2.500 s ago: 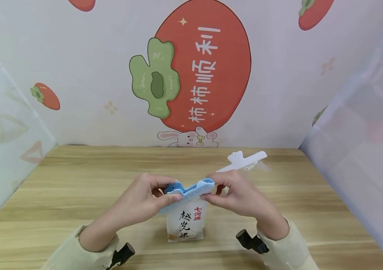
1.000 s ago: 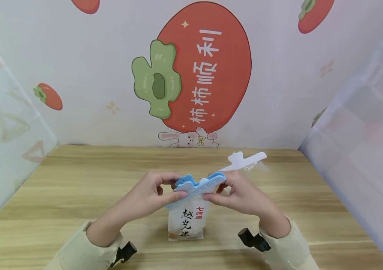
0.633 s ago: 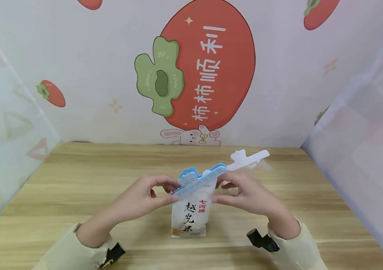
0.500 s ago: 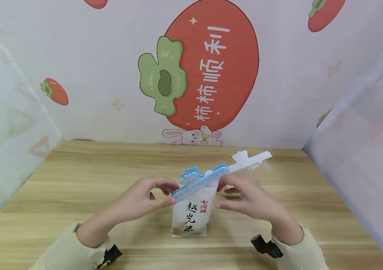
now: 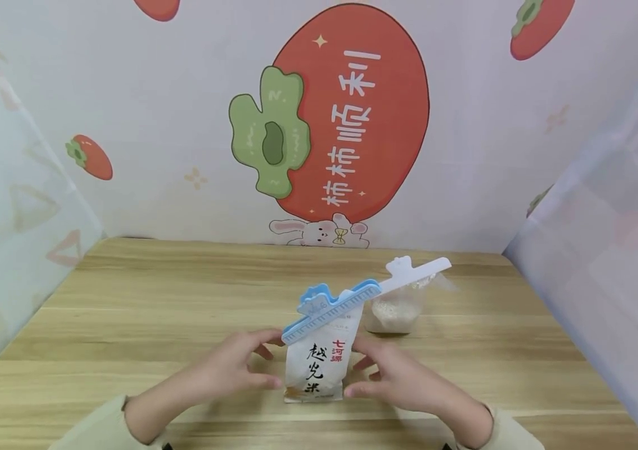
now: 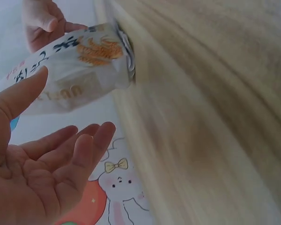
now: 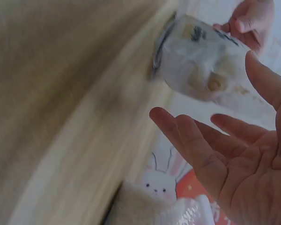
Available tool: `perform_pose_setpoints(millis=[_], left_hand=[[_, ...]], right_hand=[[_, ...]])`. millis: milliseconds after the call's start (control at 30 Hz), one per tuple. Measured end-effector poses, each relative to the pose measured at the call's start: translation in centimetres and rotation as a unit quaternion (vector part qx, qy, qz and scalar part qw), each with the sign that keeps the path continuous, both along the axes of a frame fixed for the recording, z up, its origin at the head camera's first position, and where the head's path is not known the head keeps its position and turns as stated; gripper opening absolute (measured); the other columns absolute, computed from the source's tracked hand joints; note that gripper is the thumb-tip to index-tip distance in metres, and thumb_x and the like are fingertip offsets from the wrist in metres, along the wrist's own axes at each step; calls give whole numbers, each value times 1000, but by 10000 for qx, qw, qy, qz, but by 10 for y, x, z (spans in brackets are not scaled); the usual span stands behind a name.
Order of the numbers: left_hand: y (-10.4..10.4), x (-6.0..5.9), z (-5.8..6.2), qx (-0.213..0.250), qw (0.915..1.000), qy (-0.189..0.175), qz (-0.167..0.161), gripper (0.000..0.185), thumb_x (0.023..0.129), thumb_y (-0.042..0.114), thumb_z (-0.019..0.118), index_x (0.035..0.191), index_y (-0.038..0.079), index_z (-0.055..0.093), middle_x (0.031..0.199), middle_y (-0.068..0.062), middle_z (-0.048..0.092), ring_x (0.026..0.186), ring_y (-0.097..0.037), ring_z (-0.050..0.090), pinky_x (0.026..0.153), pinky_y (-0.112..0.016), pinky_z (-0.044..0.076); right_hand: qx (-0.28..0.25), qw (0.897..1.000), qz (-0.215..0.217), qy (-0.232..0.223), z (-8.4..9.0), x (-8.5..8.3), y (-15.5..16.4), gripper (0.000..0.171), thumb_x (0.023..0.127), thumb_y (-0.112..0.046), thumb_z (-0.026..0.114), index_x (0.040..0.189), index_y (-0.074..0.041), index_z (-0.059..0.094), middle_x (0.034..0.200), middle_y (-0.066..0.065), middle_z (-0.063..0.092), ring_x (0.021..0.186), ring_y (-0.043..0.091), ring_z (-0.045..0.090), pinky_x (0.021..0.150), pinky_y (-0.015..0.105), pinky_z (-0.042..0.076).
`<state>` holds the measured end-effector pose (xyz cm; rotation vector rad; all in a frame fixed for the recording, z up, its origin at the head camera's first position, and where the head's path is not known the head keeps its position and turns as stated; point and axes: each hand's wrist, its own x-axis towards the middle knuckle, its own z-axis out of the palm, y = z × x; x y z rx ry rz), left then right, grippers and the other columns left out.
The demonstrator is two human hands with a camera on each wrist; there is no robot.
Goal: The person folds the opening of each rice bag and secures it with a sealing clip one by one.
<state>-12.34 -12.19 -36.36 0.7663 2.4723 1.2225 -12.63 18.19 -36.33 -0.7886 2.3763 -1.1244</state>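
A white paper rice bag (image 5: 319, 365) with black and red lettering stands upright on the table in the head view. Across its top sits a blue bag clip (image 5: 332, 310), slanting up to the right. My left hand (image 5: 234, 365) is just left of the bag, fingers spread and relaxed. On the other side, my right hand (image 5: 397, 375) is held close to the bag's right edge with its fingers loose. The left wrist view shows a gap between the left palm and the bag (image 6: 70, 70). Likewise, the bag (image 7: 206, 61) is apart from the right palm in the right wrist view.
Behind and to the right stands a clear bag of rice (image 5: 394, 312), closed with a white bag clip (image 5: 414, 275). Wooden tabletop (image 5: 172, 281) lies around both bags. A printed cloth backdrop (image 5: 155, 125) rises at the back and along both sides.
Both hands have let go of the blue clip and moved down beside the rice bag. The clip now stays on the bag's top by itself. More of the clear bag behind shows.
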Motion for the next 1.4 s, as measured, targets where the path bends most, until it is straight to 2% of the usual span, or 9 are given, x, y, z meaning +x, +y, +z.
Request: perform_pose_setpoints(millis=[100, 233, 467, 667, 1100, 1400], left_hand=[[5, 1, -2, 46, 10000, -32, 56, 63, 82, 28, 81, 136, 5, 56, 132, -16, 63, 104, -30, 68, 76, -29, 58], [11, 0, -3, 201, 9998, -34, 60, 57, 83, 23, 81, 132, 5, 59, 127, -19, 66, 96, -27, 72, 75, -23, 58], [17, 0, -4, 427, 9988, -247, 40, 44, 83, 10, 79, 123, -1, 64, 118, -22, 69, 90, -25, 74, 74, -22, 58], [17, -1, -5, 486, 9984, -298, 52, 44, 83, 6, 78, 124, -2, 64, 119, -24, 68, 89, -26, 74, 75, -24, 59], [11, -15, -6, 539, 9980, -301, 121, 47, 83, 5, 78, 126, -5, 62, 123, -28, 65, 91, -30, 74, 77, -29, 60], [5, -25, -3, 404, 9989, -185, 176, 43, 84, 5, 77, 124, -4, 63, 123, -28, 65, 92, -32, 74, 78, -31, 60]], right_hand=[[-339, 9990, -41, -280, -6, 4, -5, 51, 87, -25, 77, 133, -19, 56, 136, 7, 60, 102, 23, 71, 77, 22, 57], [-767, 9951, -209, -579, -11, 6, -12, 52, 87, -18, 77, 133, -11, 55, 133, 15, 61, 99, 17, 72, 80, 21, 57], [-1159, 9902, -520, -574, -14, 7, -19, 47, 87, -12, 76, 130, -2, 57, 126, 18, 65, 118, 34, 63, 81, 24, 58], [-1141, 9897, -628, -600, -14, 6, -20, 46, 86, -11, 77, 128, -3, 59, 124, 16, 67, 115, 33, 64, 78, 24, 58], [-889, 9935, -703, -71, -18, -8, -28, 43, 86, -13, 78, 125, -4, 61, 122, 16, 68, 114, 33, 66, 79, 24, 58], [-775, 9943, -724, 57, -16, -20, -34, 45, 87, -15, 77, 126, 0, 61, 120, 21, 68, 99, 31, 71, 78, 27, 59]])
